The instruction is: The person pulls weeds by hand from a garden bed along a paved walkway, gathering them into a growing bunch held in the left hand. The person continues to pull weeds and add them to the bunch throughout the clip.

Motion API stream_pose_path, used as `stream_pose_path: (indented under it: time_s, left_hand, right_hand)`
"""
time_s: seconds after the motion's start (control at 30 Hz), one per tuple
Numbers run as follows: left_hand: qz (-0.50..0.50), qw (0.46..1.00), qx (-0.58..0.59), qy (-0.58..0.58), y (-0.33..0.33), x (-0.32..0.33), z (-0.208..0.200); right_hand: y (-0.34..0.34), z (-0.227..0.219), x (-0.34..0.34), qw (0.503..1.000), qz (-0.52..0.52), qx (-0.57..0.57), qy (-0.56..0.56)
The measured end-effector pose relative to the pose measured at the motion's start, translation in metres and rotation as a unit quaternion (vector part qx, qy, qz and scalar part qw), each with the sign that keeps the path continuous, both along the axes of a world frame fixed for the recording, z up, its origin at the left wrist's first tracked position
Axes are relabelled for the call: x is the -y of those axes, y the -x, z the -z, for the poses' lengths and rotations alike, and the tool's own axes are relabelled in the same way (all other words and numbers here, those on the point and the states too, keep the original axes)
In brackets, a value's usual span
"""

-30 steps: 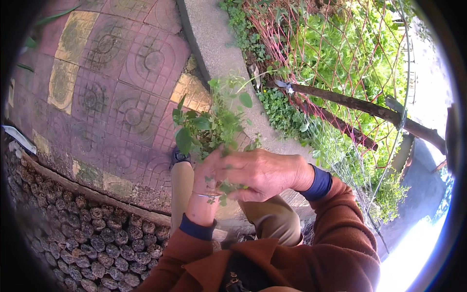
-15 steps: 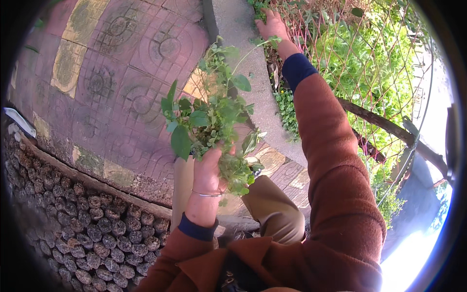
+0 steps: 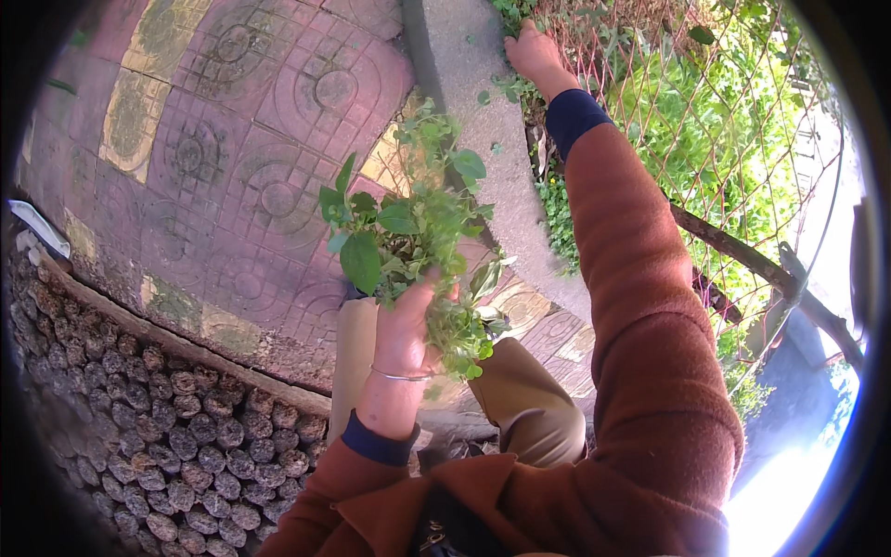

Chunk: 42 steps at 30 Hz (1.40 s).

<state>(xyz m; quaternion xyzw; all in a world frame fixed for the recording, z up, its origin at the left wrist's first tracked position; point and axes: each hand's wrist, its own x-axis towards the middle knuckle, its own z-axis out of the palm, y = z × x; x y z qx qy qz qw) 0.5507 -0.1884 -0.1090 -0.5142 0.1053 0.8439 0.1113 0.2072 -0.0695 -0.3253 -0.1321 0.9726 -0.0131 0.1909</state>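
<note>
My left hand (image 3: pixel 406 325) is closed round a bunch of leafy green plants (image 3: pixel 422 223), held upright in front of my legs. Its stems and leaves stick out above and below the fist, and a thin bracelet circles the wrist. At the end of my outstretched arm, my right hand (image 3: pixel 536 54) is at the low green weeds (image 3: pixel 513 13) that grow along the far kerb beside the fence. The right fingers are curled in, and whatever they pinch is hidden.
A wire mesh fence (image 3: pixel 650 102) with greenery behind it runs along the right, crossed by a wooden pole (image 3: pixel 742 249). A concrete kerb (image 3: pixel 483 139) borders the patterned paving (image 3: pixel 269 186). Dark rounded stones (image 3: pixel 186 455) fill the lower left, where a white object (image 3: pixel 39 228) lies.
My right hand's fingers, spread before, have curled in at the weeds. Several small leaves now show near the kerb beside that hand. My left hand keeps hold of the bunch.
</note>
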Motion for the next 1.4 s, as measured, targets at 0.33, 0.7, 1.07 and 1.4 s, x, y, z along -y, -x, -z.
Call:
stream_pose_path:
  time_s: [0.33, 0.7, 1.07, 1.4]
  left_hand:
    - [-0.006, 1.000, 0.002, -0.008, 0.002, -0.001, 0.000]
    - [0.027, 1.000, -0.002, 0.001, -0.008, -0.003, 0.012]
    - [0.014, 1.000, 0.000, 0.016, 0.002, -0.004, 0.001]
    - [0.034, 0.999, 0.011, 0.001, 0.003, -0.007, 0.004]
  right_hand:
    - [-0.002, 0.011, -0.014, 0.999, -0.016, -0.019, 0.022]
    - [-0.004, -0.005, 0.001, 0.992, -0.028, 0.082, -0.088]
    - [-0.037, -0.034, -0.053, 0.994, -0.007, 0.099, 0.048]
    - [-0.135, -0.058, -0.088, 0.985, 0.010, 0.075, 0.153]
